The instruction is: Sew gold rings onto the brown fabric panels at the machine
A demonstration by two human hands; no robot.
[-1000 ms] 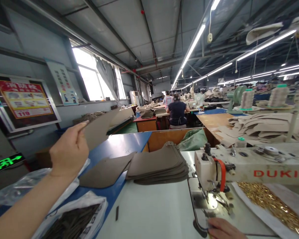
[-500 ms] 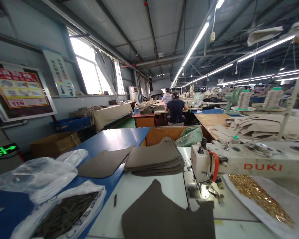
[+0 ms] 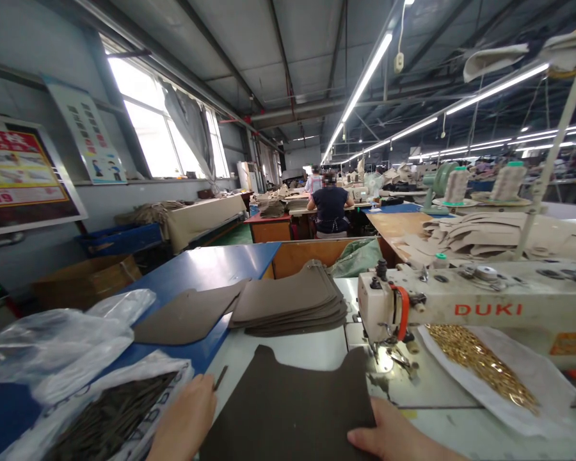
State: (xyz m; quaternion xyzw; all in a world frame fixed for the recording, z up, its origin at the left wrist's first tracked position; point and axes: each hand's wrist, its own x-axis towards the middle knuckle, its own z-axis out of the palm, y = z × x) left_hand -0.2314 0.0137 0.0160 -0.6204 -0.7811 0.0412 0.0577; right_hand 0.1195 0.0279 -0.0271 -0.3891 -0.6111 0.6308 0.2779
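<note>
The dark panel (image 3: 292, 403) lies between the hands on the pale counter (image 3: 235, 347), in front of the stack (image 3: 288, 298). The right hand (image 3: 391, 429) grasps its right edge, thumb on top, just short of the sewing machine (image 3: 441, 291). The left hand (image 3: 189, 413) is just beside the panel's left edge, fingers bent at the near end of a strip (image 3: 221, 376); whether they grip it, I cannot tell.

Bare left hand (image 3: 196, 403) and right hand (image 3: 388, 428), with equally bare wrists (image 3: 422, 443)
</note>
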